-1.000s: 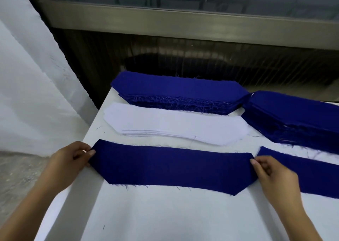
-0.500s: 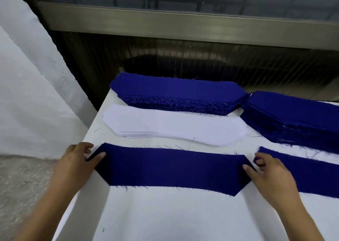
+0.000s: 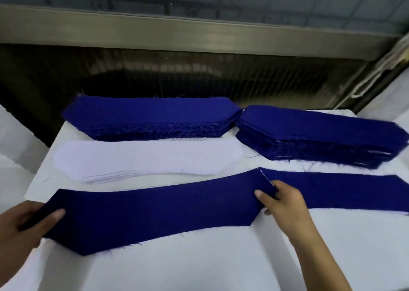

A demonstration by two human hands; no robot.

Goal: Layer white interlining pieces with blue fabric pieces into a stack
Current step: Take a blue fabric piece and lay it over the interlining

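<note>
surface: white table (image 3: 199,268), metal sill (image 3: 199,31) behind
blue piece (image 3: 155,215): front of table, interlining stack (image 3: 146,157) just behind
left hand (image 3: 20,228): pinches its left end, thumb on top
right hand (image 3: 283,200): pinches its right end

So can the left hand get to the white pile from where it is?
Probably yes: only table lies between the left hand and the white pile, though the hand grips the blue piece and must let go first.

Open tabletop (image 3: 199,268) is found along the near edge, in front of the blue piece (image 3: 155,215). The far half is taken up by the left blue stack (image 3: 150,115), the right blue stack (image 3: 314,133) and the white interlining stack (image 3: 143,157), with only narrow strips left between.
</note>
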